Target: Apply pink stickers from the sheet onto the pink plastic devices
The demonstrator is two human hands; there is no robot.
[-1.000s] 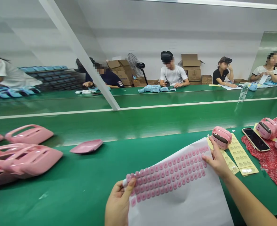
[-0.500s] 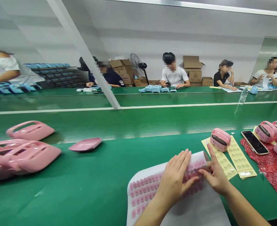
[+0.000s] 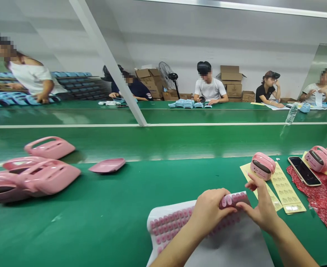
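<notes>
A white sheet [image 3: 235, 244] with rows of small pink oval pieces lies in front of me, its far edge bent up. My left hand [image 3: 210, 205] is closed on that raised edge, fingers behind and thumb in front. On the right, my right hand [image 3: 265, 207] has its index finger and thumb spread wide. Its thumb tip is at the sheet's folded strip of pink pieces. Just beyond this hand, a pink rounded device [image 3: 262, 165] with a dark front panel rests on yellow sticker sheets [image 3: 287, 191].
Pink housings [image 3: 50, 176] are piled at left, near a flat pink part [image 3: 107, 165]. A phone [image 3: 304, 171] lies on red bubble wrap [image 3: 323, 200] at right, beside more pink devices [image 3: 318, 159]. Across the green bench, several people sit; a slanted white post [image 3: 110, 66] rises at left.
My right index finger has lifted off the sheet and opened away from the thumb. My left fingers have curled over the sheet's edge, which bends more toward me. The view has shifted slightly left.
</notes>
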